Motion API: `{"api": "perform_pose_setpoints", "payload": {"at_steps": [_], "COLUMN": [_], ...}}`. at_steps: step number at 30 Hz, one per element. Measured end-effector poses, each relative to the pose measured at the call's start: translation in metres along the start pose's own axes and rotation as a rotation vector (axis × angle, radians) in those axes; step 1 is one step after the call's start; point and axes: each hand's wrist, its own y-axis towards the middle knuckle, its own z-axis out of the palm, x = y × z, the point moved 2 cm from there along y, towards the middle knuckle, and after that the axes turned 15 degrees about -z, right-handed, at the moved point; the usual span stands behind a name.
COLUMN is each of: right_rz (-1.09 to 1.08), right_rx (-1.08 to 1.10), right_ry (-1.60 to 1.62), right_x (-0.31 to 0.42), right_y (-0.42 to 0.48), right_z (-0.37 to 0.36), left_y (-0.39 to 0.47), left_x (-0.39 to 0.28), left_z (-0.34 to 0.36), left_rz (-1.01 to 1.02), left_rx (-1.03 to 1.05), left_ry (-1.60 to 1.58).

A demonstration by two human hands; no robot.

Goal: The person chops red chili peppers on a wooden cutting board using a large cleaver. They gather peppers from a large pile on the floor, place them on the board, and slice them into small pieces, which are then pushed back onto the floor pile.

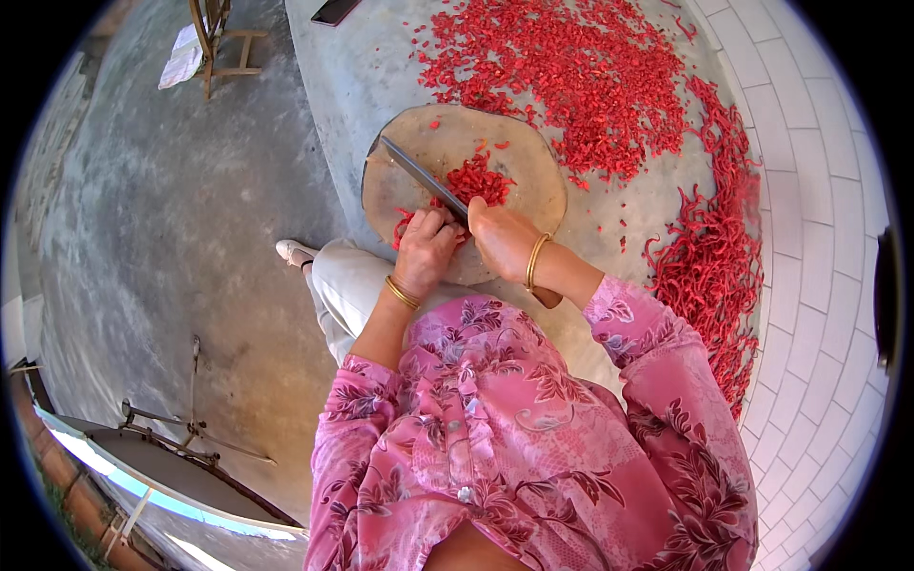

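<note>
A round wooden chopping block point(528, 164) stands before me. My right hand point(503, 239) is closed around the handle of a cleaver, whose dark blade point(425, 178) points up and to the left across the block. Against the blade's near side, my left hand point(428, 250) presses a bunch of red chili peppers point(401, 227) onto the wood with bent fingers. Chopped red chili pieces point(480, 182) lie heaped on the block just beyond the blade. The cleaver's lower edge and the held ends of the peppers are partly hidden by my fingers.
Chopped chilies point(557, 64) are spread over the concrete beyond the block. Whole red chilies point(707, 264) lie in a long pile at the right, beside a tiled wall or floor point(803, 214). A phone point(335, 11) lies at the top. A wooden stand point(239, 53) is at upper left, a folded table point(178, 471) at lower left.
</note>
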Motion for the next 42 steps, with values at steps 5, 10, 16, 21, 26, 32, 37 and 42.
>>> {"api": "perform_pose_setpoints", "payload": {"at_steps": [5, 10, 16, 21, 26, 32, 37, 42], "right_rz": [-0.028, -0.080, -0.145, -0.022, -0.052, -0.089, -0.101, -0.112], "right_rx": [-0.067, -0.058, -0.078, -0.135, -0.099, -0.116, -0.156, -0.032], "right_ry": [0.008, -0.020, 0.056, 0.064, 0.046, 0.070, -0.014, -0.044], "right_x": [-0.003, 0.000, -0.034, -0.050, -0.052, -0.048, -0.042, -0.027], "right_y": [0.008, 0.003, -0.030, -0.049, -0.060, -0.065, -0.070, -0.077], "right_z": [0.007, 0.002, -0.001, -0.015, -0.008, -0.009, -0.020, -0.021], "left_y": [0.005, 0.007, 0.013, 0.027, 0.030, 0.025, 0.025, 0.026], "left_x": [-0.020, -0.006, 0.003, -0.008, -0.015, -0.005, -0.006, -0.006], "left_z": [-0.013, -0.014, -0.013, 0.009, 0.011, 0.015, 0.014, 0.011], "left_rz": [0.021, 0.005, -0.059, -0.040, -0.050, 0.030, 0.023, 0.005], "left_rx": [-0.057, -0.055, -0.033, -0.041, -0.038, -0.045, -0.054, -0.049], "left_ry": [0.157, 0.135, 0.045, 0.009, 0.004, 0.049, 0.011, 0.041]}}
